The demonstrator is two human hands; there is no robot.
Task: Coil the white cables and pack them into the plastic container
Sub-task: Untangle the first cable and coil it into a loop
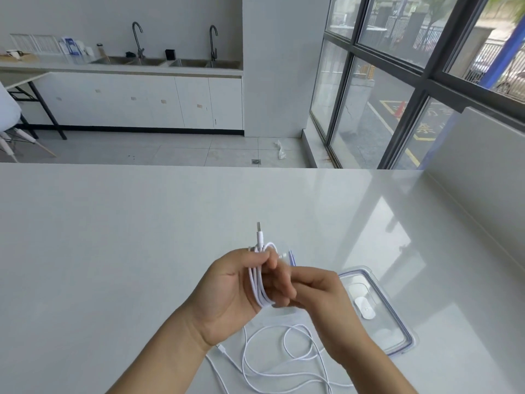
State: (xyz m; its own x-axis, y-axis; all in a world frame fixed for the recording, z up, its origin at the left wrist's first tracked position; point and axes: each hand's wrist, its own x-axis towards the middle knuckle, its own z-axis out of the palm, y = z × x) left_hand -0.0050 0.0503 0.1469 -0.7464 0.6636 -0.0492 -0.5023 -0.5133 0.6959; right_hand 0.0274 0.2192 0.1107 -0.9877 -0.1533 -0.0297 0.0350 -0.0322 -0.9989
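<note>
Hands [227, 291] grip coiled cable [257, 282]; container [397, 314] apparently beside.

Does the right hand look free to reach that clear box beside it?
Probably not yet: the right hand is busy with the coiled cable that the left hand holds. The plastic container lies close, unobstructed.

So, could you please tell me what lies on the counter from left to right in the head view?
Left hand gripping the coiled white cable → right hand → clear plastic lid.
</note>
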